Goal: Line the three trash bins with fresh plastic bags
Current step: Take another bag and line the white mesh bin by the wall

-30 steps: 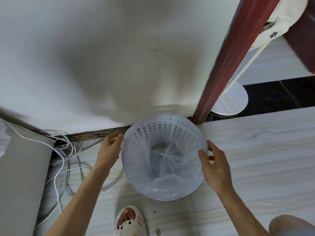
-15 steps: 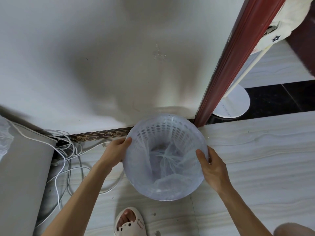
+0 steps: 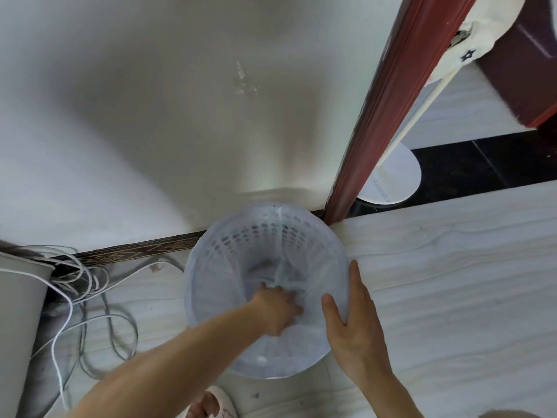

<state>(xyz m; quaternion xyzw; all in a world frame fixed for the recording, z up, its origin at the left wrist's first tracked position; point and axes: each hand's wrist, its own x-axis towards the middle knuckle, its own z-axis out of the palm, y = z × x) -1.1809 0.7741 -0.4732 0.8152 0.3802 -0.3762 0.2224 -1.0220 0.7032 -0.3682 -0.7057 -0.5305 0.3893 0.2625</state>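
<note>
A pale perforated trash bin (image 3: 241, 236) stands on the floor against the wall, beside the red door frame. A thin translucent plastic bag (image 3: 313, 267) lines it and folds over the rim. My left hand (image 3: 277, 309) reaches down inside the bin and presses the bag toward the bottom; its fingertips are hidden in the plastic. My right hand (image 3: 352, 324) holds the bin's right rim, thumb inside and fingers outside over the bag's edge.
White cables (image 3: 78, 285) lie tangled on the floor to the left, next to a grey box (image 3: 18, 327). The red door frame (image 3: 388, 107) rises right of the bin, a white round stand base (image 3: 391, 176) behind it. My sandalled foot (image 3: 211, 405) is just below the bin.
My left hand left the bin's left rim and went down inside the bag. My right hand stayed on the right rim.
</note>
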